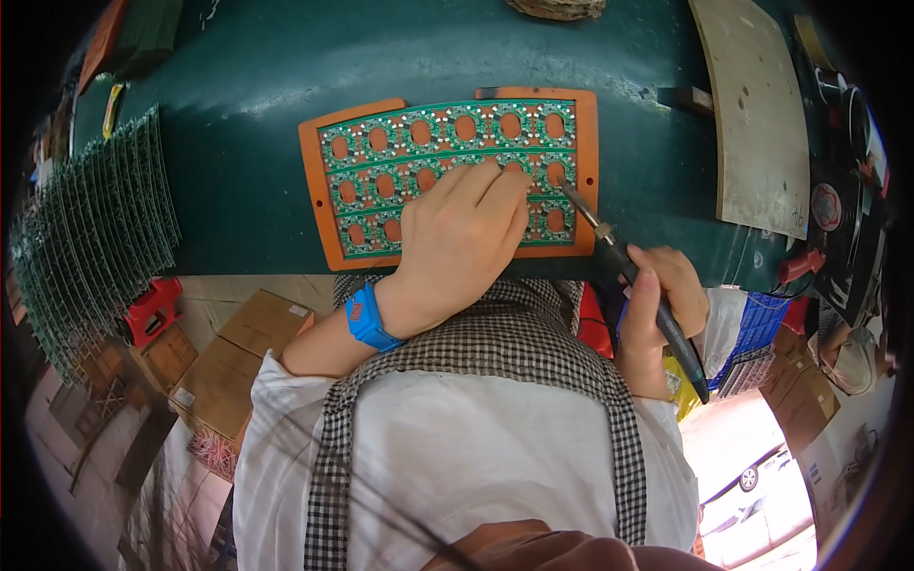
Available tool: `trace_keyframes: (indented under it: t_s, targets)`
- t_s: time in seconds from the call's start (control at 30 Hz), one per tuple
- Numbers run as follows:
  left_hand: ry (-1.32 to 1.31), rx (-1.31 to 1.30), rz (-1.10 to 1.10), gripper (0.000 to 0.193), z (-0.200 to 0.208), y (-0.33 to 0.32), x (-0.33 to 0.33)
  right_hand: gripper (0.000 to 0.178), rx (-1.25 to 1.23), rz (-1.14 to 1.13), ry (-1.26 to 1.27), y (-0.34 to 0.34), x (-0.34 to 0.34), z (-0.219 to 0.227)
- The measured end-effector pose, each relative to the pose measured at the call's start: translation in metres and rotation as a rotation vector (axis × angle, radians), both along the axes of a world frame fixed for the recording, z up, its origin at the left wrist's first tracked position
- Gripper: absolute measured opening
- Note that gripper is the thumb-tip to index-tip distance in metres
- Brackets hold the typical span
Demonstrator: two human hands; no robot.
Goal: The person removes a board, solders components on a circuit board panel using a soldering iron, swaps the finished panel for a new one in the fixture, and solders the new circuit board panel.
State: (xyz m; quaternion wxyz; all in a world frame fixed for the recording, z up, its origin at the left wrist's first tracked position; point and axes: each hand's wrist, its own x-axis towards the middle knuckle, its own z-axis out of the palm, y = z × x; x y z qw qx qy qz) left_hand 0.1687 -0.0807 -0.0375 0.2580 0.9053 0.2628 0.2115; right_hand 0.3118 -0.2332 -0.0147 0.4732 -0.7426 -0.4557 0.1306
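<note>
A green circuit board panel, with rows of small units that each have an oval opening, sits in an orange tray at the table's front edge. My left hand rests over the panel's middle with its fingers bent and close together. Their tips are at the board, and whatever they may pinch is hidden. In my right hand is a soldering iron, gripped by its black handle. Its metal tip reaches a unit near the panel's right side, in the middle row.
At the left, several green circuit panels stand in a row on the dark green table. A beige sheet lies at the right, near a red-handled tool. Cardboard boxes stand below the table at the left.
</note>
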Motion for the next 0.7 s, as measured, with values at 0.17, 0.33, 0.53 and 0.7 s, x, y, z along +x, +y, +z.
trace_keyframes:
  t_s: [0.17, 0.33, 0.53, 0.7]
  targets:
    - [-0.024, -0.014, -0.019, 0.013, -0.006, -0.001, 0.001, 0.009, 0.087, 0.080, -0.059, 0.005, 0.001, -0.014]
    - [0.004, -0.031, -0.032, 0.016, -0.003, 0.000, 0.001, 0.007, 0.064, 0.088, -0.067, 0.007, 0.001, -0.011]
    - [0.002, -0.088, 0.029, 0.011, 0.011, 0.014, 0.011, 0.010, 0.083, -0.047, -0.003, 0.010, 0.007, -0.012]
    - [-0.023, -0.033, 0.092, 0.015, 0.001, 0.022, 0.022, 0.010, 0.082, -0.034, 0.005, 0.032, 0.010, -0.014]
